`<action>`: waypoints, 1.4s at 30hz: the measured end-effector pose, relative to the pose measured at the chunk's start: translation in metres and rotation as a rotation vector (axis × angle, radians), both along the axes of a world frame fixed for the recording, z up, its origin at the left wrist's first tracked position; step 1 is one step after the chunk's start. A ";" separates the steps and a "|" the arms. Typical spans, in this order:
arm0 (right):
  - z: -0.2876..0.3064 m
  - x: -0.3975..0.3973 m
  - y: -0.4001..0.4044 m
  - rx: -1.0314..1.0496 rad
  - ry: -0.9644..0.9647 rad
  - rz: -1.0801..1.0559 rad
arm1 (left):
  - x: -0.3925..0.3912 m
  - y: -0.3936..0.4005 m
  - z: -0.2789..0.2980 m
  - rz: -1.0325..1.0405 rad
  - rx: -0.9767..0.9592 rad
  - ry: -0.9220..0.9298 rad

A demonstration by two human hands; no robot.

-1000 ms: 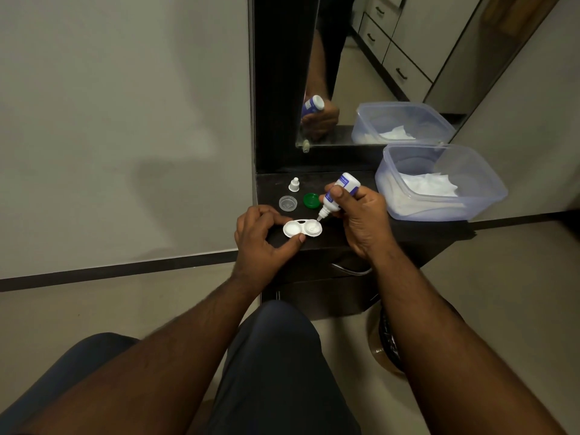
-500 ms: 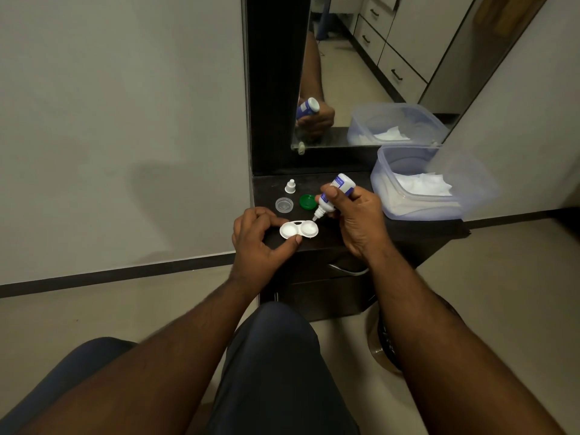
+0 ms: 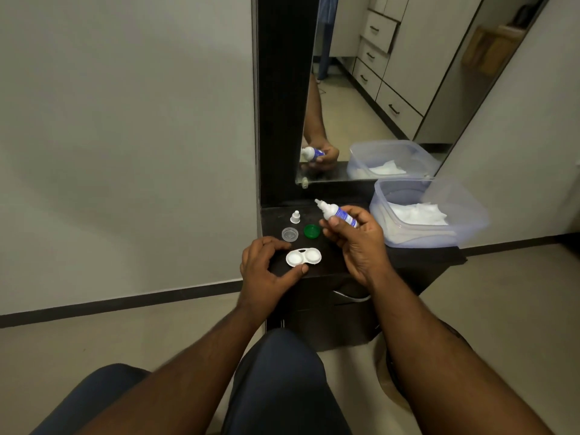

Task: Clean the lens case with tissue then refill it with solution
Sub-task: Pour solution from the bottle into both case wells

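My right hand (image 3: 354, 243): fingers and thumb curled round the solution bottle (image 3: 337, 212), which is white with a blue label, uncapped, tilted so its nozzle points up and to the left, raised clear of the shelf. My left hand (image 3: 266, 271): thumb tip against the near edge of the lens case (image 3: 303, 257), forefinger curved over beyond its left well, so the hand brackets the case in a loose pinch; whether the forefinger actually touches it I cannot tell. Lens case: white, two round wells side by side, both uncovered, lying flat near the front edge of the dark shelf (image 3: 339, 268), below and left of the bottle. Beyond the case: one clear round cap (image 3: 289, 233), one green round cap (image 3: 312, 231) just right of it, one small white bottle cap (image 3: 295, 216) standing upright farther back. Right end of shelf: translucent plastic tub (image 3: 439, 237) holding white tissue (image 3: 419, 213). Rear: mirror (image 3: 392, 89) in a dark frame, reflecting my hand, the bottle and the tub. Bottom of view: my knees in dark trousers (image 3: 279, 381).
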State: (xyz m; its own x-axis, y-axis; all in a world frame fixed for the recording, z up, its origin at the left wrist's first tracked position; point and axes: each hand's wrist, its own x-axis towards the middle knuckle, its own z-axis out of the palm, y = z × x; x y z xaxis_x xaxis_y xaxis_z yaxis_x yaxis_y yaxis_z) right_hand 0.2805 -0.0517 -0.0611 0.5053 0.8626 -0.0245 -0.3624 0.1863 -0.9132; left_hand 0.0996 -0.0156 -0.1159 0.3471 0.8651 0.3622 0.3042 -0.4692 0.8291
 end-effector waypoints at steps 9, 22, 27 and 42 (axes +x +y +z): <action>-0.002 0.003 0.002 -0.003 -0.040 0.000 | 0.012 0.013 0.034 0.173 -0.014 -0.100; -0.008 0.005 0.004 -0.024 -0.080 0.011 | 0.051 0.078 0.071 0.045 -0.156 0.539; -0.009 0.003 0.004 -0.014 -0.088 0.015 | 0.050 0.075 0.081 -0.003 -0.173 0.226; -0.010 0.005 0.001 -0.022 -0.108 0.058 | 0.067 0.041 0.098 -0.160 -0.162 0.096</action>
